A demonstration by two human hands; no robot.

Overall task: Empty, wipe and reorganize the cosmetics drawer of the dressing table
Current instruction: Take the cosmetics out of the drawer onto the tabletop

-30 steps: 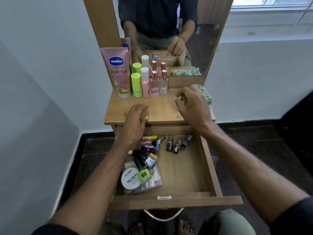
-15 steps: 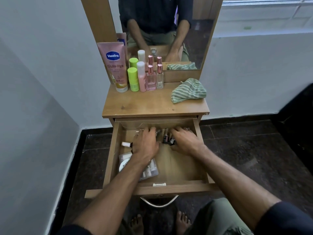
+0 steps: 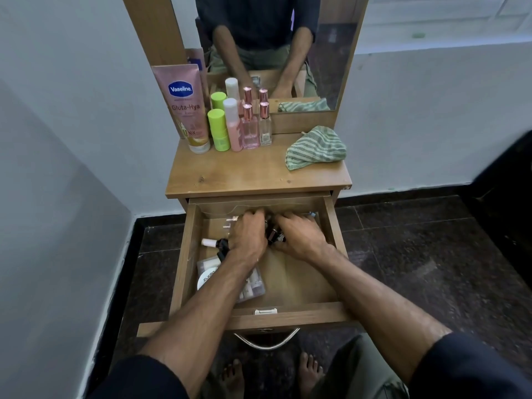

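Head view: I see both hands palm-down at the back of the open drawer (image 3: 184, 263), left hand (image 3: 249, 234) and right hand (image 3: 300, 236) curled over small cosmetics bottles (image 3: 275, 237); whether either actually grips any, I cannot tell. A striped cloth (image 3: 315, 148) lies on the tabletop (image 3: 253, 174), right of the Vaseline tube (image 3: 185, 108).

The tall pink plastic tube (image 3: 185, 106) at upper left of centre reads "Vaseline", "Gluta-Hya" and "10X"; the round white jar lid (image 3: 207, 278) in the drawer reads "zudio".
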